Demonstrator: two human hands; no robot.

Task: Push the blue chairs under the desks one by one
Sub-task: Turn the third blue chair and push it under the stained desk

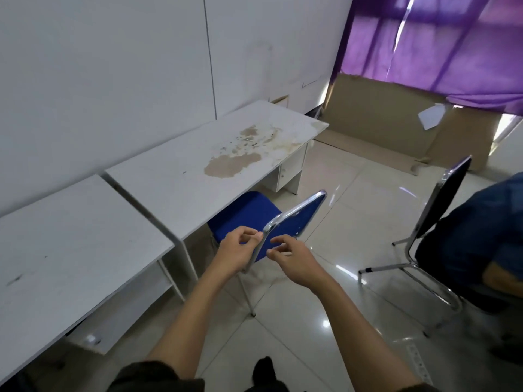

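Blue chair (249,216): padded seat partly tucked beneath the front edge of the stained table (181,176); backrest (294,222) with chrome frame tilted, projecting into the room; one thin metal leg (246,295) visible on the tiled floor (311,349).

Stained table: white top, brown blotches toward its far end, small white drawer unit (291,168) below that end. Set along the white wall (113,66).

Second table (70,250): white, just beside the stained one at its near end, a narrow gap between them.

Left hand (236,251): at the near corner of the backrest frame; fingers (252,236) loosely curled, thumb and fingertips touching the chrome edge, not clenched round it.

Right hand (294,260): just beside the backrest on its outer face; fingers (280,241) spread and slack, grasping nothing; whether they touch the fabric cannot be told.

Second chair (435,216): dark back, chrome sled frame, well apart to the right, with a seated person in blue clothing (481,239) on it.

Purple curtain (441,43): upper right, over a window. Brown cardboard (382,120) propped beneath it.
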